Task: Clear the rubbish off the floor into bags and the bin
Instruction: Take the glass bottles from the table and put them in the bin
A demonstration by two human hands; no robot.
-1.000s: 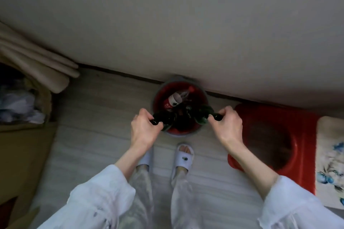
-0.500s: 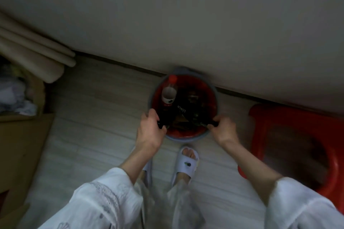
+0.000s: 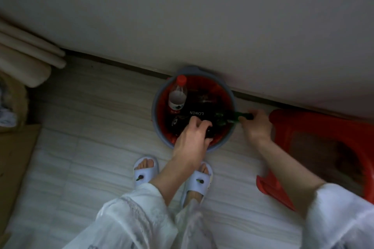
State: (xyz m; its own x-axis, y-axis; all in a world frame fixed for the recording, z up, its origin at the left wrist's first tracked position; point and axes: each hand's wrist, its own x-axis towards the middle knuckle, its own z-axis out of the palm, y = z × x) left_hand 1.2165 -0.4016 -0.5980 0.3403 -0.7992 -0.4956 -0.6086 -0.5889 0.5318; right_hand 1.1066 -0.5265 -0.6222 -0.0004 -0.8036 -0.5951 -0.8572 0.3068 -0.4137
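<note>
While the round grey bin (image 3: 159, 127) with its red bag sits at 12 o'clock from two white slippers (image 3: 146, 170), the right hand (image 3: 256, 125) grips one green bottle (image 3: 232, 117). The left hand (image 3: 192, 139) curls around something dark inside. One clear bottle (image 3: 178, 95) stands inside.

The bin (image 3: 159, 127) under the left hand (image 3: 192, 139) looks like smooth grey plastic with a shiny red liner. The right hand (image 3: 256, 125) holds a glossy dark green glass bottle (image 3: 232, 116). Past the left hand, a clear plastic bottle (image 3: 178, 95) has a red cap and paper label. Right of the right hand is a shiny red plastic stool (image 3: 283, 119). The floor (image 3: 91, 147) looks like pale matt wood.
</note>
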